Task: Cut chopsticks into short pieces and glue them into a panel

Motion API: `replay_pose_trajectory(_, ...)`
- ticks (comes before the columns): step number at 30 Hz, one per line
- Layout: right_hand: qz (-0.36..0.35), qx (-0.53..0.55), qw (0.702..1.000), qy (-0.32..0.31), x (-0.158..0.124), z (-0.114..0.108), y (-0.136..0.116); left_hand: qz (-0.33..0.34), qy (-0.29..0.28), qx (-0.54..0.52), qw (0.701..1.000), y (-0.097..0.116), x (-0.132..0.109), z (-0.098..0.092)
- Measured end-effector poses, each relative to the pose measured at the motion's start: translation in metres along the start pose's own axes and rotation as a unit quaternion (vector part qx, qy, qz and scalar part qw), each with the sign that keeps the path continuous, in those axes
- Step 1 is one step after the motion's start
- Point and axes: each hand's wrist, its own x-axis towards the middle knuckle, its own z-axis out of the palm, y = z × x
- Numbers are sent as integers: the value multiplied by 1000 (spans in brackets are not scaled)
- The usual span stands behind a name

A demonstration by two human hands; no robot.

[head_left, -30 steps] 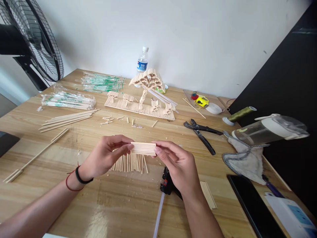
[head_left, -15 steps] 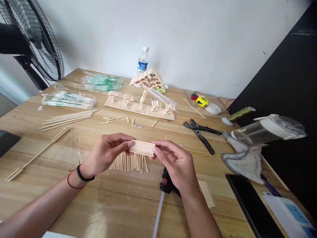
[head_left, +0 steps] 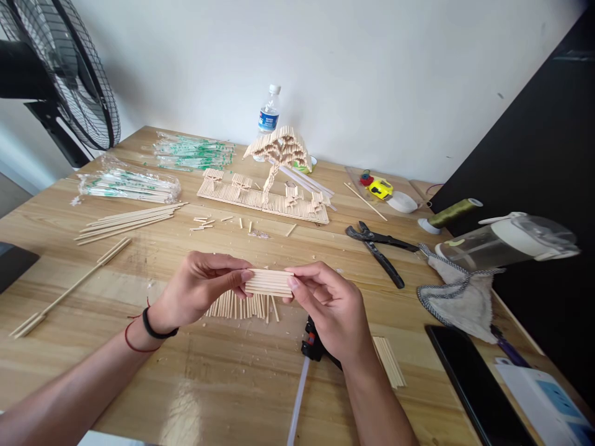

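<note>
Between my hands is a small panel of short wooden sticks (head_left: 269,282), laid side by side and held above the table. My left hand (head_left: 204,286) pinches its left end, thumb in front. At the right end, my right hand (head_left: 328,303) grips it between thumb and fingers. A row of cut sticks (head_left: 242,306) lies on the table just below the panel, partly hidden by it. Under my right hand a black glue gun (head_left: 310,341) shows in part, with a translucent glue stick (head_left: 298,399) at its rear. Another stick panel (head_left: 389,362) lies beside my right forearm.
A stick-built model with a tree-like roof (head_left: 274,198) stands at the back, before a water bottle (head_left: 268,114). Pliers (head_left: 376,248), a phone (head_left: 474,384), a clear jug (head_left: 506,241) and a cloth (head_left: 460,297) lie right. Long sticks (head_left: 125,223) and bagged sticks (head_left: 130,186) lie left.
The panel has levelled out, its right end no longer dipping. Both hands still hold its ends; the things on the table stay where they were.
</note>
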Motion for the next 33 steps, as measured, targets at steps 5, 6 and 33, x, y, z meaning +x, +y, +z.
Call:
replay_pose_trajectory(5, -21, -4, 1000, -7, -1, -2, 2, 0, -7, -9, 1000, 2, -2, 0)
replay_pose_trajectory(6, -20, -5, 1000, -8, -1, -2, 1, 3, -6, -12, 1000, 2, -2, 0)
replay_pose_trajectory(33, -44, -128, 990, -48, -2, 2, -3, 67, -12, 32, 997, -5, -5, 9)
